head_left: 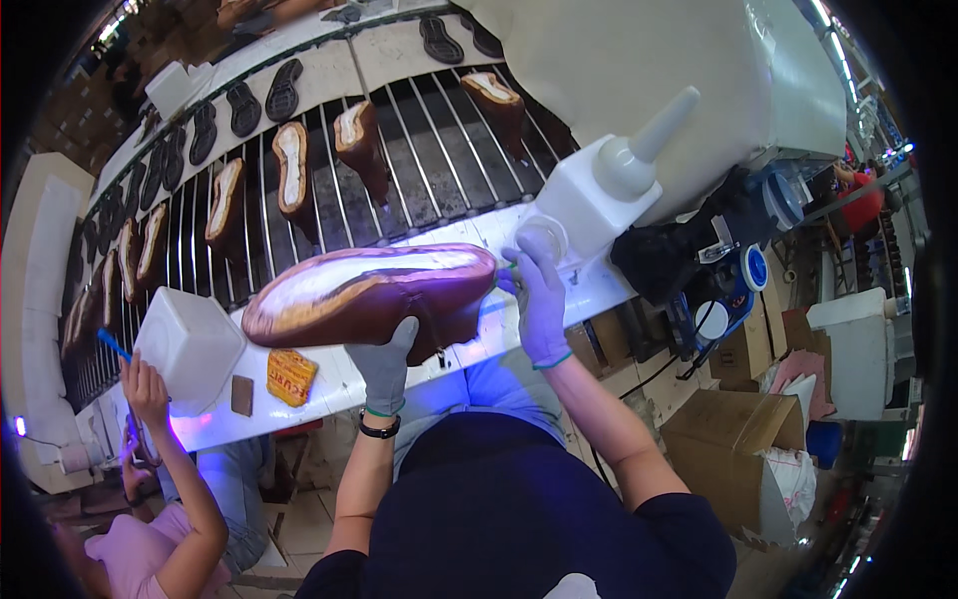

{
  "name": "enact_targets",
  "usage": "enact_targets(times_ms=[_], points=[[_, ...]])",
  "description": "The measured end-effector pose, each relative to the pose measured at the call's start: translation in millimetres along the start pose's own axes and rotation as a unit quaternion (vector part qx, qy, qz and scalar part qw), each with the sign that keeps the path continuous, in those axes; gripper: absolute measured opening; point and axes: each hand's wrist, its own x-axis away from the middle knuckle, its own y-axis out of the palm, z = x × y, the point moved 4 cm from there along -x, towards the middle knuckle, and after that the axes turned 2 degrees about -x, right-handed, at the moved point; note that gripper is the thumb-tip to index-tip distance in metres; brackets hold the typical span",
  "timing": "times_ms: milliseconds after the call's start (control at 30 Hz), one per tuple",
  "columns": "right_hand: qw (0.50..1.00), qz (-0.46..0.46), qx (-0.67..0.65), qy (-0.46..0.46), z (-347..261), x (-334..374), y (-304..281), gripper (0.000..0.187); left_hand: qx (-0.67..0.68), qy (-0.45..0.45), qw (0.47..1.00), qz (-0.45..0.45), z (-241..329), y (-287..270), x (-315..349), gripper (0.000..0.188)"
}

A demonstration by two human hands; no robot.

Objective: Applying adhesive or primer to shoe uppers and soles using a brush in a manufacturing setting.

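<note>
A brown shoe upper [364, 295], bottom up with a whitish coated underside, lies across the middle of the view. My left hand [384, 364], in a grey glove, grips it from the near side. At its right end is my right hand [540, 304], gloved in pale fabric, with bent fingers pinched together. Something small and greenish shows at those fingertips, too small to name. Just behind the right hand stands a white squeeze bottle [589, 205] with a long tilted nozzle, beside a round whitish container [544, 235].
Steel conveyor bars [404, 150] beyond the bench carry several shoe uppers [290, 170]; dark soles [283, 90] line the ledge above. A white container [190, 344], a yellow packet [291, 377] and a co-worker's hand [146, 389] with a blue-handled tool are left. Cardboard box [714, 439] at right.
</note>
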Motion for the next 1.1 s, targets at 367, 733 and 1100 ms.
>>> enact_targets(times_ms=[367, 733, 1100], points=[[0.992, 0.027, 0.003, 0.122, 70, 11, -25, 0.037, 0.287, -0.258, 0.923, -0.002, -109, -49, 66, 0.067], [0.944, -0.013, 0.326, -0.042, -44, -8, -73, 0.036, -0.491, 0.240, 0.837, -0.028, -60, -33, 73, 0.069], [0.639, 0.013, 0.759, -0.126, -57, -23, -66, 0.014, -0.375, 0.136, 0.916, -0.036, -50, -25, 66, 0.075]])
